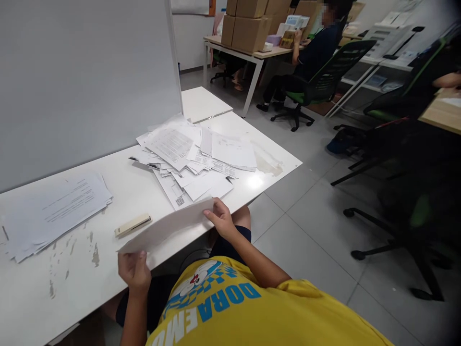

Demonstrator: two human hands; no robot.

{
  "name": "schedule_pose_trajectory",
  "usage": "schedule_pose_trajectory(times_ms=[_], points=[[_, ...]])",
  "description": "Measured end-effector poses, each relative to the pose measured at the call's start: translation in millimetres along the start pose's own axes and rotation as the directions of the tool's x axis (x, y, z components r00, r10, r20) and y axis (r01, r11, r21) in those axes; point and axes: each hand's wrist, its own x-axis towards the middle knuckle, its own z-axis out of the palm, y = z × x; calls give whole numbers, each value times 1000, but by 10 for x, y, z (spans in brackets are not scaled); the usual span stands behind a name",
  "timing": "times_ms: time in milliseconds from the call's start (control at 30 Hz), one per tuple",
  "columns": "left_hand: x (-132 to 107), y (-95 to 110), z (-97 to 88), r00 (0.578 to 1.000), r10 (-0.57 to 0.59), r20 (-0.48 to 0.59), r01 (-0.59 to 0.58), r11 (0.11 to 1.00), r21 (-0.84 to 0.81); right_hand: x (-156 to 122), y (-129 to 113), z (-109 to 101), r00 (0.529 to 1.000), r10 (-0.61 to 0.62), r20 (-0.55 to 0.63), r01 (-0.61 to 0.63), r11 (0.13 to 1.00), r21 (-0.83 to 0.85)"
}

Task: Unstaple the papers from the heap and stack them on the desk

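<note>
Both my hands hold a small bundle of white sheets [169, 227] edge-on above the front edge of the white table [72, 283]. My left hand [135, 271] pinches the near left corner. My right hand [221, 218] grips the far right end. A cream stapler [132, 225] lies on the table just behind the sheets. A loose heap of printed papers [194, 156] covers the table's right part. A neater stack of papers [54, 211] lies at the left.
A grey partition [86, 77] stands behind the table. Black and green office chairs [406, 192] stand on the tiled floor to the right. A person [313, 53] sits at a far desk with cardboard boxes [252, 21].
</note>
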Motion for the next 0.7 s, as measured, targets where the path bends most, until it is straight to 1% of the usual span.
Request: schedule_pose_trajectory(times_ms=[133, 200, 300, 400, 467, 533, 567, 600, 667, 700], points=[[78, 181, 52, 999, 46, 19, -46, 998, -30, 66, -190, -29, 989, -126, 78, 131, 989, -71], [122, 215, 57, 998, 59, 29, -58, 998, -28, 61, -186, -44, 985, -122, 123, 135, 986, -101], [120, 129, 43, 999, 37, -5, -37, 999, 16, -7, -50, -53, 990, -58, 132, 75, 989, -131], [51, -15, 60, 994, 21, -110, -16, 999, 46, -68, 63, -74, 990, -52, 128, 76, 979, -192], [6, -53, 89, 983, 21, -183, -10, 998, 60, -69, 45, -118, 983, -46, 179, 98, 953, -288], [-12, -19, 106, 980, -5, -199, 22, 997, 80, -41, -38, -190, 971, -1, 239, 98, 914, -393], [-7, 18, 104, 984, -39, -173, 56, 994, 93, -23, -89, -234, 965, 32, 260, 85, 900, -427], [7, 62, 94, 989, -86, -122, 100, 989, 109, -6, -138, -281, 961, 66, 268, 61, 896, -440], [57, 142, 50, 985, -175, 11, 171, 973, 156, 18, -210, -377, 951, 149, 271, -32, 919, -393], [89, 168, 20, 980, -191, 64, 176, 966, 189, 24, -228, -421, 939, 205, 278, -101, 932, -347]])
